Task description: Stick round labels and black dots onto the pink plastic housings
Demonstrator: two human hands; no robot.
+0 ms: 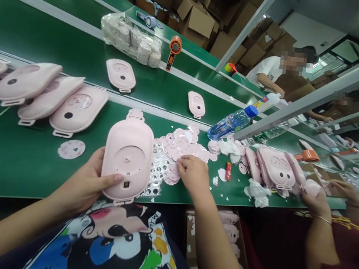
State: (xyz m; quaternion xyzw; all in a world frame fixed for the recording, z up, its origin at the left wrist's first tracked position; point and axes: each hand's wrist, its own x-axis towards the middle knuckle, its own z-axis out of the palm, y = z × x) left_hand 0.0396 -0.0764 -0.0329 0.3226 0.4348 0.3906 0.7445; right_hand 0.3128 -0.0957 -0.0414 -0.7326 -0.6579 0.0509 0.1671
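My left hand (92, 180) grips a pale pink plastic housing (128, 154) at its lower left side, thumb on its face near a small dark square. The housing has a shallow round recess with a small triangle in it. My right hand (194, 175) is over a pile of round pink patterned stickers (178, 141), fingers bent together at its near edge; whether a sticker is between the fingertips is hidden. A clear sheet of dark round dots (156, 177) lies between the housing and the pile. One patterned disc (71, 149) lies alone left of my left hand.
Several pink housings (78, 109) overlap at the left; others (120, 75) lie on the green bench beyond. A blue-capped bottle (231, 121), a red lighter (228, 171) and crumpled white film (259, 192) are to the right. A co-worker's hand (316, 203) is near stacked housings (277, 166).
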